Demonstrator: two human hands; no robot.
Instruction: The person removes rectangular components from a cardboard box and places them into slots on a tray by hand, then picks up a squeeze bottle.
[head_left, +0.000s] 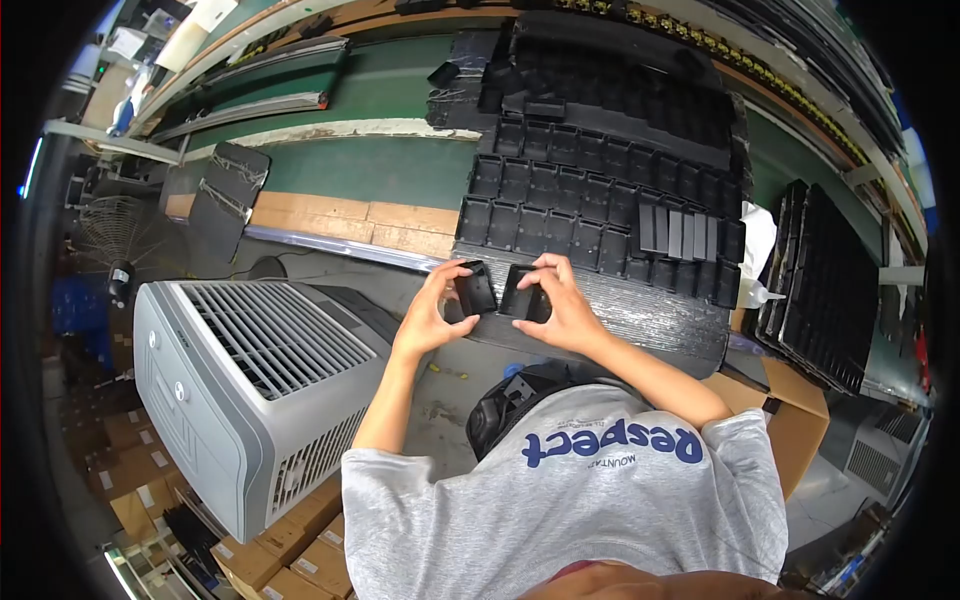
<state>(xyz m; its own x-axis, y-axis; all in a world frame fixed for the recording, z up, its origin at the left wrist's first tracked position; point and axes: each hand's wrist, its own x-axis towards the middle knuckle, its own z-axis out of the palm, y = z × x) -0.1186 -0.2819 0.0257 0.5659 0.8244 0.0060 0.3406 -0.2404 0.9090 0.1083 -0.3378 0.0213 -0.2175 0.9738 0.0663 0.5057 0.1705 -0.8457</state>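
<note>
My left hand (435, 312) pinches a small black rectangular plastic tray (478, 287) between thumb and fingers, its hollow side partly showing. A similar black plastic tray (517, 292) is gripped by my right hand (562, 305), tilted beside the first with a narrow gap between them. Both are held up in front of my body, near the front edge of a board wrapped in shiny dark film (620, 308). Beyond my hands, rows of matching black trays (575, 232) cover the board. Several narrow dark grey strips (680, 234) lie across trays on the right.
A grey air cooler (300, 400) stands at my left, close to my forearm. Behind is a green bench (360, 180). At the right are a white squeeze bottle (757, 294), stacked black panels (825, 290) and a cardboard box (795, 410).
</note>
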